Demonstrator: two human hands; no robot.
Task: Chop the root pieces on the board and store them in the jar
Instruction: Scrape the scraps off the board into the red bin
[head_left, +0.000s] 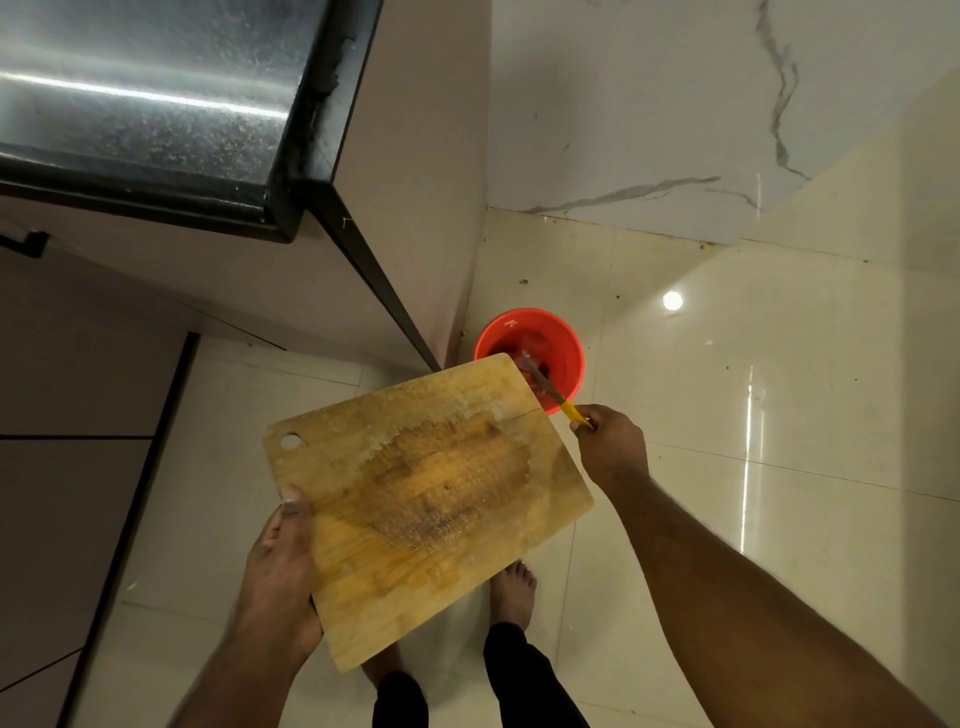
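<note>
— Head view, looking down: left hand gripping the lower left edge of the wooden board, thumb curled over the top face, holding it tilted in mid frame above the floor.
— And the right?
— Right hand closing around the yellow handle of a knife, blade reaching up and left past the board's upper right corner.
— Pointing where?
— Into the red bucket, standing on the floor just above the board, beside the cabinet corner. Reddish scraps lying inside, too blurred for naming.
— Anything on the board?
— Showing only a dark stained patch at its middle.
</note>
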